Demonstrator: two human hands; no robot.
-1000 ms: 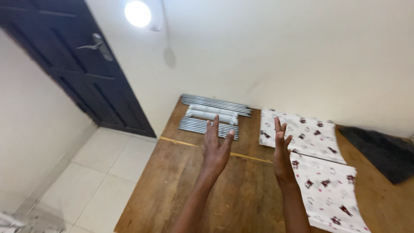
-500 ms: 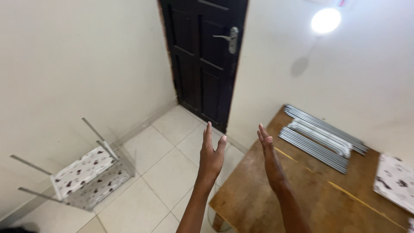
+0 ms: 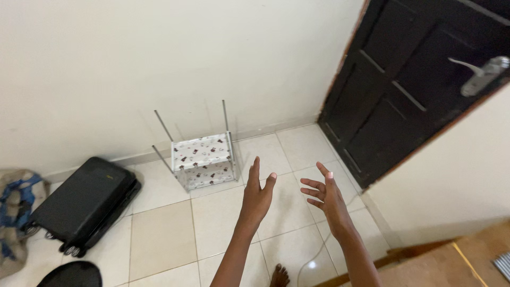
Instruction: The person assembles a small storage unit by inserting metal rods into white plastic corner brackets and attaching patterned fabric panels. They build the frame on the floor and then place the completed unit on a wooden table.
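Note:
My left hand (image 3: 256, 194) and my right hand (image 3: 325, 195) are raised in front of me over the tiled floor, fingers spread, both holding nothing. Beyond them, by the wall, stands a small rack (image 3: 204, 159) with two patterned white fabric shelves and thin metal poles sticking up from its corners. My bare foot (image 3: 278, 276) shows at the bottom edge.
A black suitcase (image 3: 82, 202) lies on the floor at left, next to a blue and beige bag (image 3: 15, 212). A dark door (image 3: 425, 85) with a metal handle (image 3: 481, 73) is at right. A wooden table corner (image 3: 467, 260) shows at bottom right. A white cable (image 3: 313, 255) trails on the tiles.
The view has swung left, away from the wooden table with metal poles and patterned cloth, to the floor and the rack. Both hands stay raised and empty.

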